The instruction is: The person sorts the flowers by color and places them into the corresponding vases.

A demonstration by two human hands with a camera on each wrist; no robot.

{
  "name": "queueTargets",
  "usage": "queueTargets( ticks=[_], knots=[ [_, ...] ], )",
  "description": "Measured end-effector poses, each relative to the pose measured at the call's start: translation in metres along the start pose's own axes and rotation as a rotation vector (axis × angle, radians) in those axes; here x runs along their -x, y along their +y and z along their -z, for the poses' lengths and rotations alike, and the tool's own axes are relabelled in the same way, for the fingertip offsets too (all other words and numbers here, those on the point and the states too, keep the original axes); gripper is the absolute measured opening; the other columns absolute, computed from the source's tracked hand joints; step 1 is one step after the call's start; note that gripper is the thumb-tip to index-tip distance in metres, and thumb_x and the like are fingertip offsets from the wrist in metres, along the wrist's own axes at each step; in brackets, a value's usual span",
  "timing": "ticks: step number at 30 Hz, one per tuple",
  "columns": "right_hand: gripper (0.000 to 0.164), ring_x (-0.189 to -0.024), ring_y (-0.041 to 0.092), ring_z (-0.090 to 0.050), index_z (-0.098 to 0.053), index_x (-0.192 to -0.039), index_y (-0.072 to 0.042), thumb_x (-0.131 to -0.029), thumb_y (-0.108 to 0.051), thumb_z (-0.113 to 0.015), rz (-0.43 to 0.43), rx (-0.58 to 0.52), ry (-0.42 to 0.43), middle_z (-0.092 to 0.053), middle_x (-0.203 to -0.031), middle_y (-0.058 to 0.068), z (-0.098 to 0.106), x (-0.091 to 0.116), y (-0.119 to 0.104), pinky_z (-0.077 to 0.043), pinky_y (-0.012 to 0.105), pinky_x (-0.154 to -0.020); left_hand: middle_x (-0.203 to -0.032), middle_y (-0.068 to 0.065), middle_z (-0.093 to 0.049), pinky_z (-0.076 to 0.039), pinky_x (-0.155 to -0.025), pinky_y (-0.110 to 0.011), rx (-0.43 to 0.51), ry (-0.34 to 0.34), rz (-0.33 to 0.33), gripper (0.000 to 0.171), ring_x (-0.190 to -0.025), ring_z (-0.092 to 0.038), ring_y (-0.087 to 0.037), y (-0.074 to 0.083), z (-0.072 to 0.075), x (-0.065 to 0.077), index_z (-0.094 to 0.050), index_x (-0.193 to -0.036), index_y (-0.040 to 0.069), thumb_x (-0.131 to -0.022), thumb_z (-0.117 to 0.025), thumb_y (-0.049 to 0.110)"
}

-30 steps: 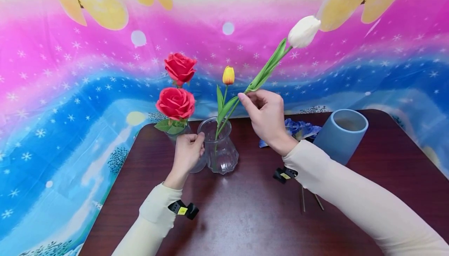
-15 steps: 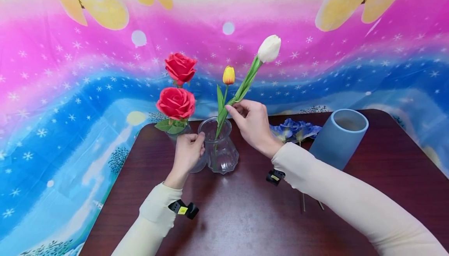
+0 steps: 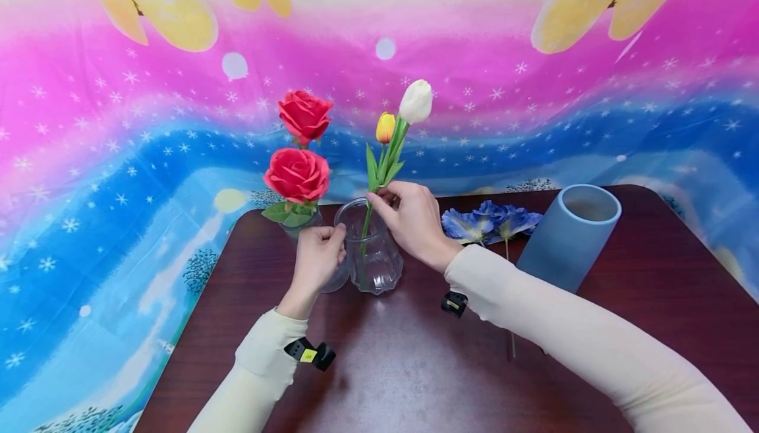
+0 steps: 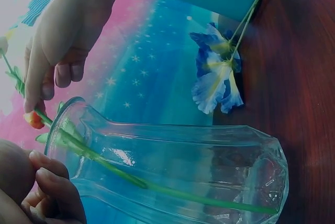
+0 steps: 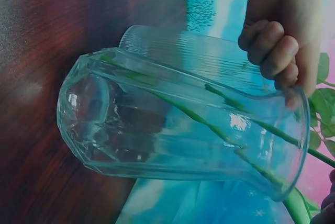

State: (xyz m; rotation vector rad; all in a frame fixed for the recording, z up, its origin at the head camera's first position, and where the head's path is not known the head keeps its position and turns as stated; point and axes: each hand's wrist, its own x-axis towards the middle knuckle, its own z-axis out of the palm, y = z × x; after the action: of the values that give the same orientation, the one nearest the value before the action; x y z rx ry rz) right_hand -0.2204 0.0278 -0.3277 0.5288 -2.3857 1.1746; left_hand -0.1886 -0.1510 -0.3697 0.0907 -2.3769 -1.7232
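My left hand (image 3: pixel 319 256) pinches the left side of the rim of a clear glass vase (image 3: pixel 382 269), which stands upright on the table. Above its mouth my right hand (image 3: pixel 416 223) pinches the stem of a white tulip (image 3: pixel 416 101), with finger and thumb close to the rim. A yellow-orange tulip (image 3: pixel 385 128) stands in the same vase, its bloom just left of the white one. Two green stems show through the glass vase (image 5: pixel 178 145) in the right wrist view; one reaches the base and the other ends partway down.
Left of it, a second glass vase (image 3: pixel 337 281) holds two red roses (image 3: pixel 296 176), partly behind my left hand. Blue flowers (image 3: pixel 492 221) lie at right, beside a tilted blue-grey vase (image 3: pixel 566 242). A printed cloth (image 3: pixel 178 123) hangs behind the dark wooden table (image 3: pixel 379 367).
My right hand has moved left and down with the white tulip, bringing it from a rightward slant to nearly upright, its stem into the vase mouth. The left hand has stayed in place.
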Motion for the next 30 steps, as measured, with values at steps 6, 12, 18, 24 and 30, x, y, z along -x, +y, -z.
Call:
queueTargets(
  ticks=[6, 12, 18, 24, 30],
  knots=[
    [0.018, -0.060, 0.012, -0.056, -0.078, -0.090, -0.019, -0.095, -0.035, -0.071, -0.011, 0.065, -0.045, -0.066, -0.067, -0.004, -0.007, 0.002, 0.000, -0.039, 0.030, -0.052, -0.040, 0.005, -0.045, -0.029, -0.037, -0.019, -0.024, 0.002, -0.011, 0.051, -0.033, -0.038, -0.003, -0.001, 0.000, 0.000, -0.052, -0.051, 0.007, -0.101, -0.055, 0.015],
    [0.018, -0.053, 0.012, -0.048, -0.075, -0.084, -0.023, -0.095, -0.036, -0.070, -0.019, 0.132, -0.112, -0.049, -0.054, -0.007, -0.012, 0.001, -0.001, -0.031, 0.029, -0.046, -0.040, 0.005, -0.045, -0.029, -0.037, -0.019, -0.019, 0.006, -0.011, 0.051, -0.033, -0.038, -0.003, 0.000, 0.000, 0.000, -0.052, -0.050, 0.008, -0.101, -0.055, 0.013],
    [0.022, -0.053, 0.013, -0.045, -0.075, -0.081, -0.023, -0.096, -0.038, -0.068, -0.027, 0.199, -0.206, -0.042, -0.053, -0.008, -0.013, -0.001, -0.004, -0.027, 0.028, -0.045, -0.041, 0.005, -0.045, -0.030, -0.037, -0.020, -0.015, 0.004, -0.004, 0.051, -0.033, -0.039, -0.003, 0.000, 0.000, 0.001, -0.051, -0.051, 0.008, -0.101, -0.056, 0.014],
    [0.022, -0.054, 0.013, -0.048, -0.076, -0.083, -0.022, -0.096, -0.038, -0.068, -0.033, 0.232, -0.247, -0.045, -0.052, -0.007, -0.013, -0.003, -0.005, -0.028, 0.028, -0.044, -0.041, 0.006, -0.044, -0.030, -0.037, -0.020, 0.004, 0.000, -0.004, 0.051, -0.031, -0.039, -0.003, 0.002, -0.001, 0.001, -0.051, -0.051, 0.008, -0.101, -0.057, 0.014],
    [0.021, -0.056, 0.014, -0.053, -0.077, -0.083, -0.023, -0.095, -0.038, -0.069, -0.041, 0.266, -0.286, -0.055, -0.056, -0.007, -0.013, -0.004, -0.007, -0.034, 0.030, -0.045, -0.041, 0.006, -0.044, -0.030, -0.037, -0.019, 0.008, -0.002, -0.002, 0.051, -0.032, -0.038, -0.002, 0.001, -0.001, 0.001, -0.050, -0.051, 0.008, -0.101, -0.056, 0.013]
  ],
)
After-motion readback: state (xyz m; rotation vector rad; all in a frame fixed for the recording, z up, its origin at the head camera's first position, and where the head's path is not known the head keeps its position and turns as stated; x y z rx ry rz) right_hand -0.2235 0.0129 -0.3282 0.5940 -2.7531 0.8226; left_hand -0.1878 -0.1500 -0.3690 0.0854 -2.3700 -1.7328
